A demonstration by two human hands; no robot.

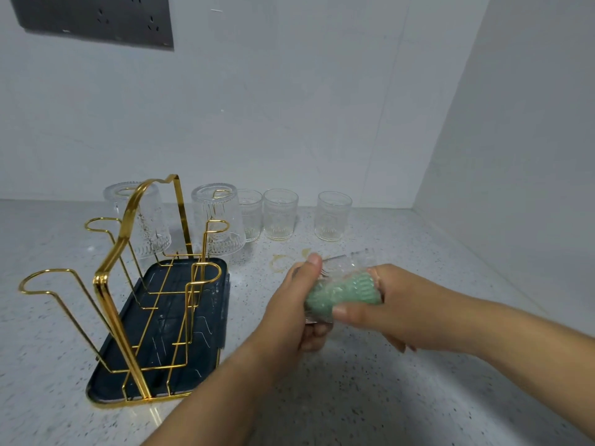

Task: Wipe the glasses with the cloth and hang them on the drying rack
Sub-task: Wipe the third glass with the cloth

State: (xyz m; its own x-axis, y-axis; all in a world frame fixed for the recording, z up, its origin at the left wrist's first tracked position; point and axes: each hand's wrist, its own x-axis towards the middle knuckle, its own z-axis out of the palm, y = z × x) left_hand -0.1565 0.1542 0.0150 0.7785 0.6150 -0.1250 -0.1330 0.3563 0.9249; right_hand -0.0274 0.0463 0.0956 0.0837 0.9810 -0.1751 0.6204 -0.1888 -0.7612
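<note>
1. The left hand [289, 304] was clenched round a clear embossed glass [341, 267], holding it on its side above the speckled countertop [354, 397], to the right of the drying rack [109, 284].
2. Inside that glass sat a green cloth [341, 292], bunched up and filling much of it. It showed through the glass wall.
3. The right hand [396, 310] met the end of the glass farther from the rack, its thumb curled across the outside wall over the cloth. It appeared to grasp the cloth there, though the fingers reaching in were hidden.
4. The drying rack, gold wire with a tall central handle, stood in a dark tray [199, 349].
5. Two hung glasses [145, 220] [222, 220] sat upside down over the rack's two farthest prongs, one on each side of the handle.
6. Three upright glasses [251, 214] [280, 214] [331, 215] stood in a row on the countertop beyond the rack's far right corner. The one nearest the rack was partly hidden behind a hung glass.
7. Yellowish ring marks [280, 262] lay on the countertop between the rack and the held glass.
8. A dark socket panel [96, 17] was fixed to the wall high above the rack.
</note>
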